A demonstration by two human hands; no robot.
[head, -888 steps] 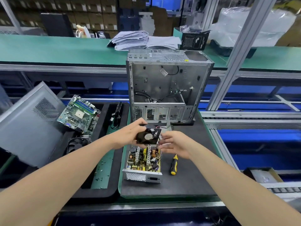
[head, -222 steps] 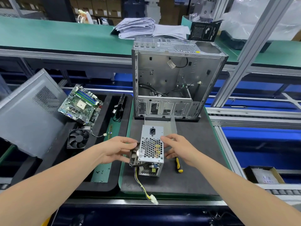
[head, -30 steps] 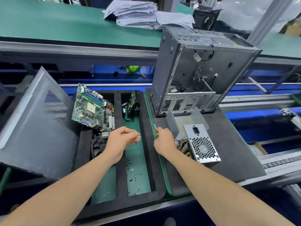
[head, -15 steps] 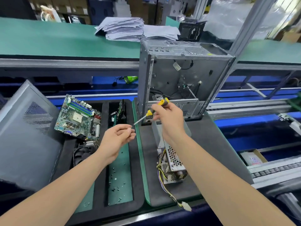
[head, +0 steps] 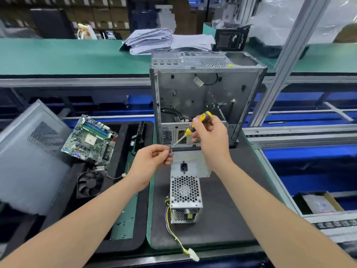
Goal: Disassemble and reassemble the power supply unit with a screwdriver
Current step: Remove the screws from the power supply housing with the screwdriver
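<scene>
While your left fingers [head: 165,154] pinch what seems a screw [head: 169,151] at the tip of the screwdriver [head: 204,115] your right fingers [head: 197,123] grip, seat it squarely before descending to the PSU [head: 185,190] below.

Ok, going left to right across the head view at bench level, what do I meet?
Side panel → motherboard → left hand → right hand → cardboard box. Power supply and case overlap the hands, so I left them out.

Screwdriver [head: 199,122] yellow-grey; power supply unit [head: 185,192] silver, honeycomb grille; motherboard [head: 90,141] seemingly green.
</scene>
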